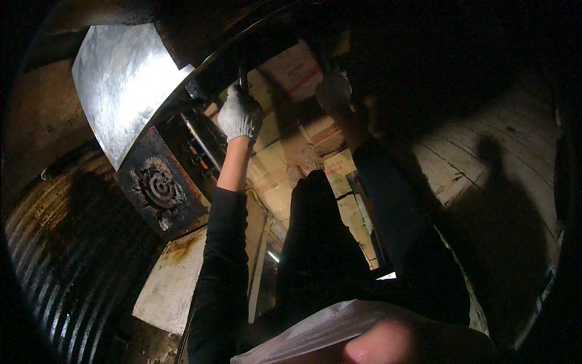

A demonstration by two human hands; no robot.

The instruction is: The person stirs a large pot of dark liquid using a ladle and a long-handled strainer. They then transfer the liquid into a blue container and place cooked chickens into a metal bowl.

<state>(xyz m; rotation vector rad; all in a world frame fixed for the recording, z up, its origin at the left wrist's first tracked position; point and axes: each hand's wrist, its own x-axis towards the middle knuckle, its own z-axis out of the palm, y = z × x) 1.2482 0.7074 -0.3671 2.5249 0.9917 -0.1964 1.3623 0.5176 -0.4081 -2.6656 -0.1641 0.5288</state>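
Note:
My left hand (238, 113), in a white knit glove, is closed around a short dark metal bar (243, 77) below a curved dark metal rim (218, 50). The far end of the bar is lost in shadow. Up and to the left of this hand, a bright sheet-metal plate (127, 86) reflects strong light. My right hand (335, 88) also appears gloved and reaches forward in deep shadow. Its fingers are too dark to make out, and I cannot see whether it holds anything.
A rusty metal panel with a round, crusted fitting (159, 184) stands at left, near corrugated metal (54, 273) and a stained pale panel (173, 282). Flattened cardboard (273, 168) covers the floor under my feet (309, 157). A pale planked surface (509, 136) lies at right.

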